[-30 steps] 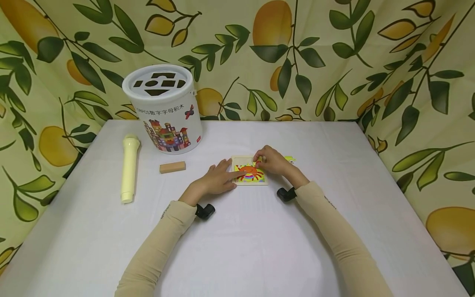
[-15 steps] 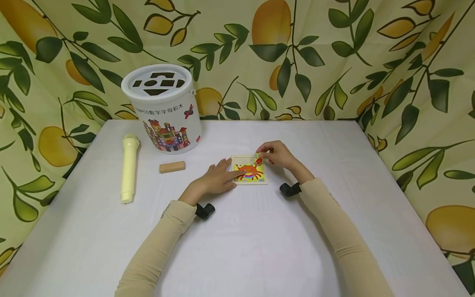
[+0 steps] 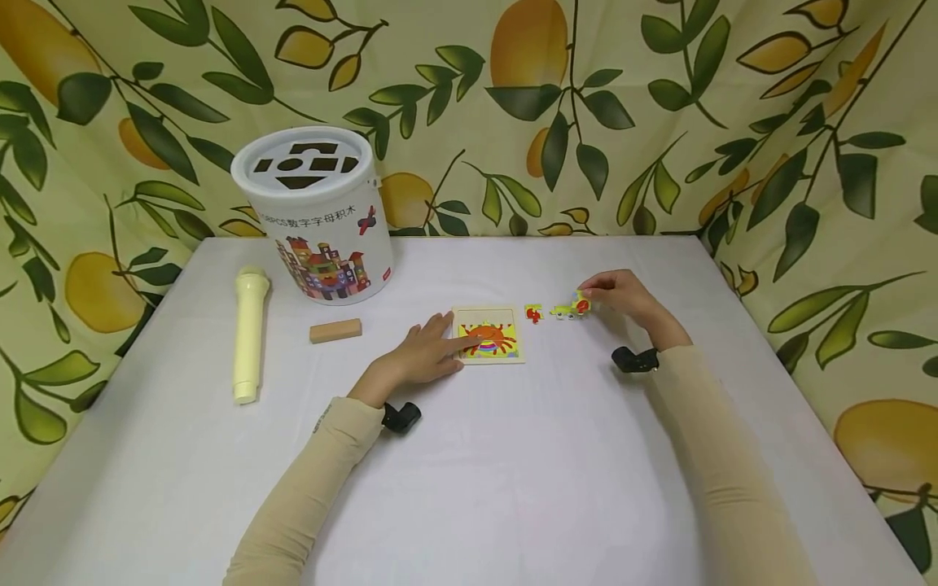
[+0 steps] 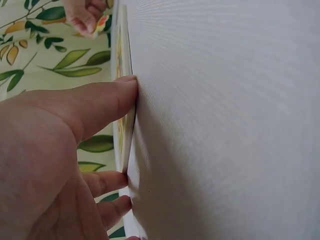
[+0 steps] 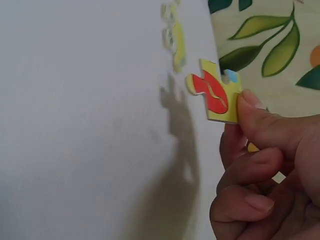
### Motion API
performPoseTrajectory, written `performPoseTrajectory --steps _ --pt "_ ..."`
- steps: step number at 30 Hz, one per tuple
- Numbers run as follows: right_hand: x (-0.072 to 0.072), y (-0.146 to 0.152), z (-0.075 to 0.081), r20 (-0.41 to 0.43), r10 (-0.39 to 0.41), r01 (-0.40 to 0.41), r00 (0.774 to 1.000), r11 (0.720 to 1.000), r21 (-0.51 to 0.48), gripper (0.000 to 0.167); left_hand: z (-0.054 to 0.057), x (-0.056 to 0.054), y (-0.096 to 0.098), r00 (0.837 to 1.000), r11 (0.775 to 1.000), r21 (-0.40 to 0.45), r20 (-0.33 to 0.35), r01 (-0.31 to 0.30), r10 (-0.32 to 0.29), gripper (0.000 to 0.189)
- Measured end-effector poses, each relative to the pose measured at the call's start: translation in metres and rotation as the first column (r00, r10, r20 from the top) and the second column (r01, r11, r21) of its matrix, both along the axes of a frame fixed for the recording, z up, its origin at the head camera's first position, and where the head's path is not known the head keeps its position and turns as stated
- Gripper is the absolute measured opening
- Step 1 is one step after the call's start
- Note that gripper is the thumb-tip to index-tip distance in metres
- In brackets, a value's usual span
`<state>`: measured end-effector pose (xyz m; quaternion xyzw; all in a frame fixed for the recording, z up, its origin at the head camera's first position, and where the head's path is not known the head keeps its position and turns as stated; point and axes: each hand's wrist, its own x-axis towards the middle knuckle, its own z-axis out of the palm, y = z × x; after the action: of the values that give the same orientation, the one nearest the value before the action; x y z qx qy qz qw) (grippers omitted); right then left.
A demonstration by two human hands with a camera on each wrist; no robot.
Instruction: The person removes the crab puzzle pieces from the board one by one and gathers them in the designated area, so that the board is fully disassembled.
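Note:
A crab jigsaw puzzle in a light wooden frame lies on the white table, its upper strip bare of pieces. My left hand rests at its left edge, fingers spread, one finger lying across the crab picture. In the left wrist view the thumb touches the frame's edge. My right hand pinches a yellow and red puzzle piece between thumb and finger, held up off the table. Two more pieces lie right of the frame: a red and yellow puzzle piece and a yellow-green puzzle piece with eyes.
Left of the puzzle lies a wooden block. Beyond it are a pale yellow microphone-shaped object and a white bucket with cut-out holes in its lid. A fruit-patterned curtain hangs behind the table.
My right hand has moved right, away from the frame, carrying the pinched piece. The red and yellow piece by the frame now shows in full. My left hand has stayed in place.

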<state>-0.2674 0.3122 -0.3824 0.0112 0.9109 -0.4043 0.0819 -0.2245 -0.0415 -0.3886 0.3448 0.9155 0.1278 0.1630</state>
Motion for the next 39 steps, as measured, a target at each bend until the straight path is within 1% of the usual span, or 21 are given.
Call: performPoseTrajectory --steps 2,5,7,11,14,18,22,25,27,29,32,35,39 --pt "0.000 0.012 -0.001 0.036 -0.002 0.001 0.999 0.999 0.034 0.032 0.001 0.000 -0.001 1.000 1.000 0.004 0.009 -0.007 0.007 0.049" --pt "-0.002 0.019 -0.007 0.083 -0.001 -0.005 0.997 0.997 0.071 0.033 0.002 0.001 -0.003 1.000 1.000 0.003 0.011 -0.010 0.010 0.049" --pt "-0.003 0.019 -0.011 0.084 -0.003 -0.004 0.996 0.996 0.087 0.033 0.001 0.001 -0.003 1.000 1.000 0.000 0.004 0.000 0.000 0.049" --pt "-0.004 0.014 -0.017 0.042 -0.027 0.022 0.999 0.993 0.119 0.028 0.001 0.003 -0.004 1.000 1.000 0.009 -0.002 0.014 -0.014 0.048" --pt "-0.003 0.011 -0.018 0.011 -0.036 0.035 0.999 0.991 0.130 0.023 0.001 0.004 -0.005 1.000 1.000 0.019 0.001 0.004 -0.004 0.047" --pt "-0.002 0.010 -0.018 -0.006 -0.032 0.032 0.999 0.992 0.123 0.022 0.001 0.004 -0.006 1.000 1.000 0.029 -0.006 -0.009 0.009 0.047" --pt "0.001 0.010 -0.017 -0.029 -0.025 0.028 0.999 0.994 0.104 0.022 0.001 0.004 -0.005 1.000 0.999 0.048 -0.012 -0.001 0.001 0.046" --pt "0.003 0.004 -0.013 -0.081 -0.007 0.014 0.997 0.996 0.084 0.020 0.002 0.004 -0.005 1.000 0.998 0.059 -0.006 0.001 0.000 0.046" --pt "0.002 -0.006 -0.011 -0.106 0.022 -0.012 0.994 0.995 0.094 0.019 0.002 0.003 -0.005 1.000 0.998 0.069 -0.004 0.000 0.000 0.046" --pt "0.001 -0.021 -0.008 -0.121 0.083 -0.068 0.989 0.991 0.119 0.019 0.000 0.002 -0.006 1.000 0.996 0.093 -0.007 0.007 -0.006 0.045" --pt "0.001 -0.049 -0.004 -0.098 0.179 -0.164 0.979 0.975 0.149 0.020 -0.003 0.000 -0.009 0.999 0.989 0.147 -0.026 0.028 -0.025 0.042" --pt "0.003 -0.079 -0.001 -0.079 0.254 -0.243 0.964 0.961 0.132 0.018 -0.007 -0.004 -0.012 0.998 0.980 0.194 -0.048 0.051 -0.043 0.039" --pt "0.006 -0.111 -0.002 -0.080 0.335 -0.326 0.939 0.940 0.104 0.017 -0.011 -0.007 -0.014 0.998 0.970 0.236 -0.041 0.049 -0.041 0.036"
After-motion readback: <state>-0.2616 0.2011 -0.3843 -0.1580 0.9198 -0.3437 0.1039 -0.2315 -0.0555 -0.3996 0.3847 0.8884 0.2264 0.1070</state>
